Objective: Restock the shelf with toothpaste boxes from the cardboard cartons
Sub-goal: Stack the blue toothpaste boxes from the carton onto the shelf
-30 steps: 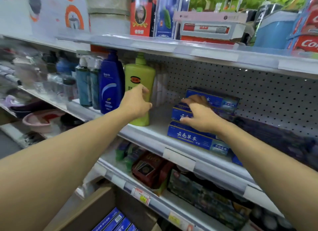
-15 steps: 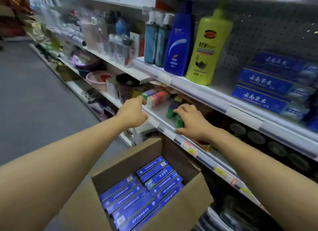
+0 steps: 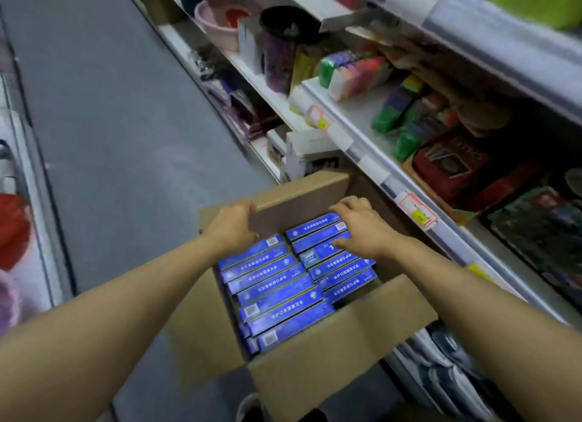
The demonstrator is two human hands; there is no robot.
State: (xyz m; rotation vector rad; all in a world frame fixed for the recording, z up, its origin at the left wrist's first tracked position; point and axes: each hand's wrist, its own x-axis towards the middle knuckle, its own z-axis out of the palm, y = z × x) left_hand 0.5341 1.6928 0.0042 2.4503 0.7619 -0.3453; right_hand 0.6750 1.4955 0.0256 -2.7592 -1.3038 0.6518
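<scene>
Down on the grey aisle floor (image 3: 126,138), beside a run of white store shelves (image 3: 356,113), stands an open cardboard carton (image 3: 330,368) with its flaps folded outward. It is packed with blue toothpaste boxes (image 3: 277,292) lying flat in two rows, long sides touching. The left hand (image 3: 231,228) curls its fingers over the edge of the carton's far flap (image 3: 299,198), gripping the cardboard. The right hand (image 3: 357,229) reaches into the far right corner of the carton, its fingers bent down onto the top boxes of the right-hand row; whether its grip has actually closed round a box cannot be told. The shelves rise on the right in tiers, each front edge carrying price tags (image 3: 417,212) with yellow patches. On the tier nearest the carton sit green and multicoloured packs (image 3: 356,72) and a dark red tin (image 3: 450,163); farther along are a pink basin (image 3: 217,22) and a dark cup (image 3: 280,53). Across the aisle, at the left edge, another shelf unit shows a red round item (image 3: 12,229), blurred.
</scene>
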